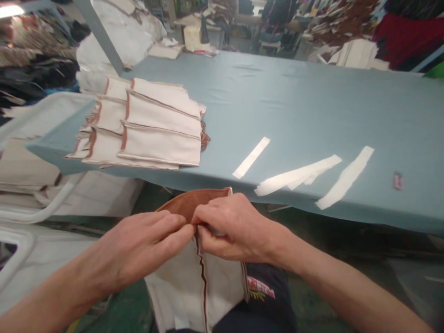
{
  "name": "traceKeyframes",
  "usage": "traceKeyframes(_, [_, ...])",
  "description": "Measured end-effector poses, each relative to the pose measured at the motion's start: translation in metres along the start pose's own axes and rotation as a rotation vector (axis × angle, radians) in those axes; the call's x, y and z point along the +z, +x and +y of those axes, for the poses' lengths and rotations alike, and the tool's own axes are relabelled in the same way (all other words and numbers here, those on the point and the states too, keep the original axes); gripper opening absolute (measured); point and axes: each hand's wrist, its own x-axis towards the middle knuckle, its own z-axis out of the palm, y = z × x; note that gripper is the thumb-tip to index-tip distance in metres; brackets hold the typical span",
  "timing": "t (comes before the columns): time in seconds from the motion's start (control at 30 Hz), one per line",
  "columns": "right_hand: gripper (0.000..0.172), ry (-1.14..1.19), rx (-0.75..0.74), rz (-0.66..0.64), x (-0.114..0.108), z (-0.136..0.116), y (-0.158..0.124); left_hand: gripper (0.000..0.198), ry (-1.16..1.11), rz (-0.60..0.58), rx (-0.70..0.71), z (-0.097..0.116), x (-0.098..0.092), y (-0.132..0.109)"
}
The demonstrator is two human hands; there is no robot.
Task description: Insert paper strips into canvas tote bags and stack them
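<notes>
Both my hands hold a cream cloth bag (194, 282) with a brown inner lining and brown edging, just below the table's near edge and above my lap. My left hand (145, 245) pinches the bag's brown rim with closed fingers. My right hand (231, 226) grips the same rim right beside it, fingers curled shut. The bag's body hangs down between my forearms.
A blue-grey covered table (312, 106) stretches ahead. A fanned stack of finished cream bags (149, 125) lies at its left end. Three white cloth strips (298, 175) and a small dark tag (397, 180) lie near the front edge. White chairs (31, 203) and fabric piles stand at left.
</notes>
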Motion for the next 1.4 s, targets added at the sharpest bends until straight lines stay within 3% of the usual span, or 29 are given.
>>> traceKeyframes(0.1, [0.013, 0.375, 0.042, 0.036, 0.013, -0.001, -0.007, 0.036, 0.020, 0.071, 0.083, 0.004, 0.001, -0.001])
traceKeyframes(0.27, [0.013, 1.050, 0.284, 0.000, 0.032, -0.005, -0.015, 0.028, 0.034, 0.196, 0.035, 0.012, 0.009, -0.001])
traceKeyframes(0.43, [0.035, 1.323, 0.414, 0.019, 0.045, -0.001, -0.014, 0.028, 0.002, 0.270, 0.024, 0.009, 0.022, 0.001])
traceKeyframes(0.53, [0.049, 1.341, 0.391, 0.026, 0.047, 0.002, -0.012, 0.022, 0.021, 0.285, 0.046, 0.006, 0.024, 0.004])
traceKeyframes(0.63, [0.051, 1.290, 0.394, 0.003, 0.041, 0.001, -0.013, 0.021, -0.011, 0.268, 0.039, 0.008, 0.021, 0.005])
traceKeyframes(0.7, [0.045, 1.197, 0.369, -0.017, 0.033, -0.001, -0.014, 0.027, -0.079, 0.278, -0.003, 0.013, 0.015, 0.004])
traceKeyframes(0.8, [0.025, 1.008, 0.281, -0.037, 0.020, -0.006, -0.015, 0.034, -0.173, 0.259, -0.199, 0.023, 0.005, 0.004])
traceKeyframes(0.9, [0.007, 0.804, 0.179, 0.003, 0.010, -0.008, -0.016, 0.018, -0.280, 0.140, -0.346, 0.028, -0.004, 0.009])
traceKeyframes(0.97, [0.006, 0.719, 0.134, 0.055, 0.009, -0.009, -0.017, 0.016, -0.369, 0.074, -0.352, 0.026, -0.007, 0.013])
traceKeyframes(1.07, [0.007, 0.780, 0.141, 0.068, 0.014, -0.013, -0.017, 0.024, -0.445, 0.017, -0.259, 0.020, -0.007, 0.017])
traceKeyframes(1.17, [0.018, 0.997, 0.175, 0.103, 0.026, -0.016, -0.015, 0.024, -0.401, 0.099, -0.143, 0.016, 0.001, 0.016])
traceKeyframes(1.27, [0.033, 1.102, 0.193, 0.208, 0.035, -0.014, -0.013, 0.024, -0.305, 0.251, -0.157, 0.013, 0.009, 0.012])
traceKeyframes(1.33, [0.029, 0.998, 0.185, 0.189, 0.032, -0.010, -0.015, 0.025, -0.325, 0.255, -0.216, 0.011, 0.011, 0.008])
traceKeyframes(1.4, [0.020, 0.811, 0.147, 0.119, 0.022, -0.005, -0.019, 0.027, -0.389, 0.186, -0.265, 0.010, 0.010, 0.004])
